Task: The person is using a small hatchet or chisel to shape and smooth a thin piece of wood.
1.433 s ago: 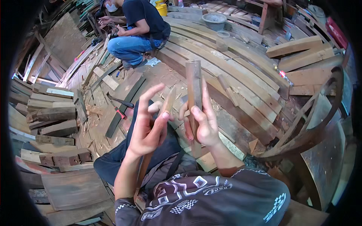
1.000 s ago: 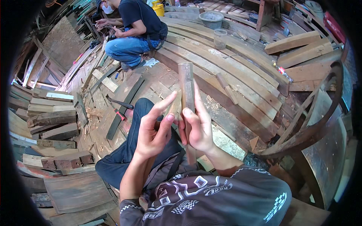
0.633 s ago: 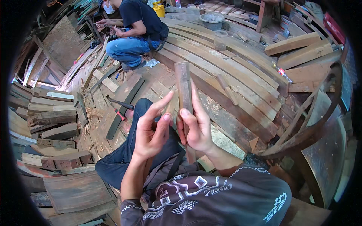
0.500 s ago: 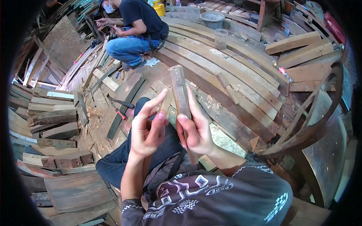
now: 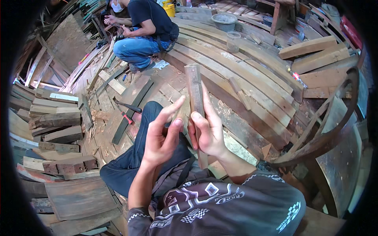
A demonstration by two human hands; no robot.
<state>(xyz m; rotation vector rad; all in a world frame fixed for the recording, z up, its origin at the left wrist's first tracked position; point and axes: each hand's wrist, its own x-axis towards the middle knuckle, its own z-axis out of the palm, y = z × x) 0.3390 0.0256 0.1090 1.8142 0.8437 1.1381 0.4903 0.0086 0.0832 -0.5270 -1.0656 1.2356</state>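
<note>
My right hand (image 5: 208,131) grips a narrow, weathered wooden piece (image 5: 193,87) upright in front of me, with its thumb across the front. My left hand (image 5: 160,139) pinches a thinner, lighter wooden piece (image 5: 180,112) between thumb and curled fingers, close beside the right one, its index finger raised. The lighter piece is largely hidden behind my fingers and the darker piece; whether the two touch I cannot tell. My bent leg (image 5: 143,122) in dark trousers lies beneath my hands.
A co-worker (image 5: 151,27) crouches at the upper left. Red-handled tools (image 5: 126,117) lie on the plank floor (image 5: 169,92). Long planks (image 5: 252,78) run to the right, stacked offcuts (image 5: 59,120) sit left, a curved wooden frame (image 5: 338,118) stands right. A grey basin (image 5: 223,21) sits behind.
Compared with a second ago and more, my two hands are closer together. In the last half second both have shifted slightly right, the darker piece now standing a little more upright.
</note>
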